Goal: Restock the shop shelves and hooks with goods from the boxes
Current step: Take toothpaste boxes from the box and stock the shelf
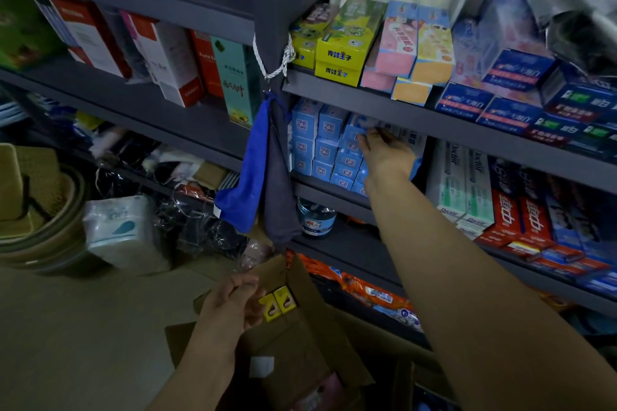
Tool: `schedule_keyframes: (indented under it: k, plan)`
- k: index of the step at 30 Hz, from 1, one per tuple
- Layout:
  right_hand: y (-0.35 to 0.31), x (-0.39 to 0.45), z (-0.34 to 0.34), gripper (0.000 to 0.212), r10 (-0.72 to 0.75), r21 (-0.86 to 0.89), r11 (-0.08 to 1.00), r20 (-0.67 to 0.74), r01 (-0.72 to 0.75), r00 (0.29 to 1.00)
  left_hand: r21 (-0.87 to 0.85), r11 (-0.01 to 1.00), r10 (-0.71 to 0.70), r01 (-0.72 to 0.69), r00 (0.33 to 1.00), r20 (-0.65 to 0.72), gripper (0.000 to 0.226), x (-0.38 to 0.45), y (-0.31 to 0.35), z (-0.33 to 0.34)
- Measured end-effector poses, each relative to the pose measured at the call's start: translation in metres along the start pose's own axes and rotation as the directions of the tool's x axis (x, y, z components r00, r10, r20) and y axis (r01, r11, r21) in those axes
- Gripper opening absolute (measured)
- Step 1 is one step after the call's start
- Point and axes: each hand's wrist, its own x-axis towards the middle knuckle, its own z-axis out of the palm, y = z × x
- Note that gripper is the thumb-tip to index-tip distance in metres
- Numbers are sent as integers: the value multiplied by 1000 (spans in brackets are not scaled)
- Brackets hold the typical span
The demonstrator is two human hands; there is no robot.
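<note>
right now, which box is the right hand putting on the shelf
Find the dark shelf post with a blue cloth bag hanging from it; just right, one shelf down, stands a stack of light blue boxes. The right hand pinches the light blue box at the stack's top right, the only tilted one.

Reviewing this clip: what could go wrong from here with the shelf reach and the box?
The right hand is pushing a light blue box against the stacked blue boxes; the uneven stack could topple. The left hand grips the cardboard box by its flap only, so it might tip and spill the yellow packs.
</note>
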Motion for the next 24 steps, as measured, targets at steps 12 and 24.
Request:
schedule_keyframes:
  k: [12,24]
  plan:
    - [84,-92,-121,24,113,-749,652,254,121,961,91,994,-57,67,993,-103,15,32,-38,-24]
    - [165,-131,-192,24,492,-934,338,72,-114,868,202,950,-203,239,962,-183,13,31,-123,-82]
